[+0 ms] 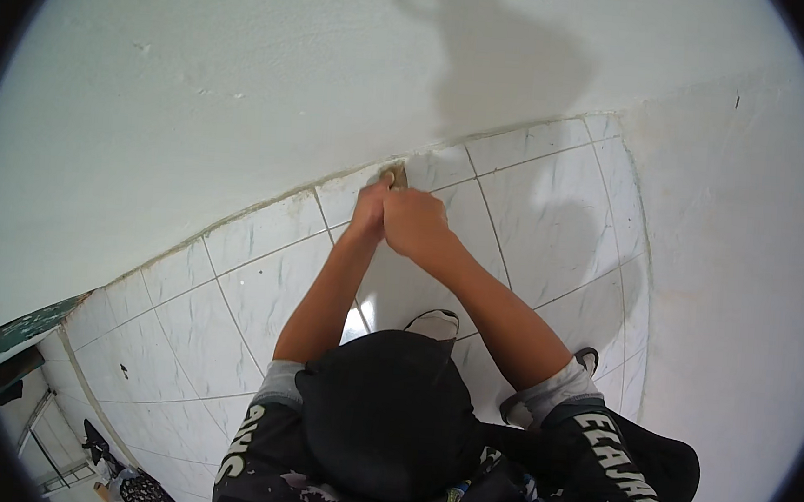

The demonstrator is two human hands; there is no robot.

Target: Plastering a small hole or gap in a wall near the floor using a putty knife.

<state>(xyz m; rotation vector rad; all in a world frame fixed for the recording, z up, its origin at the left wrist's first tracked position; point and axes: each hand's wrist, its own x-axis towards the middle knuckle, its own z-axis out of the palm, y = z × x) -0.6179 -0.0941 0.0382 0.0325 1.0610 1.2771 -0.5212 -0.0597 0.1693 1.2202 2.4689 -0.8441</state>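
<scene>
Both my hands meet at the seam where the pale wall (246, 82) joins the white marbled floor tiles (270, 274). My left hand (369, 209) is closed, its thumb against a small flat, brownish-grey blade-like tool (398, 173). Pressed close beside it, my right hand (415, 221) is curled into a fist over the tool's near end. The far edge of the tool reaches the rough seam. Most of the tool is covered by my fingers, so its exact kind is unclear.
Another wall (734, 302) rises at the right. A pale shoe (434, 324) stands on the tiles below my hands, with rounded black cloth (390, 418) nearer me. At lower left are a patterned dark bag (147, 492) and a metal frame (49, 432).
</scene>
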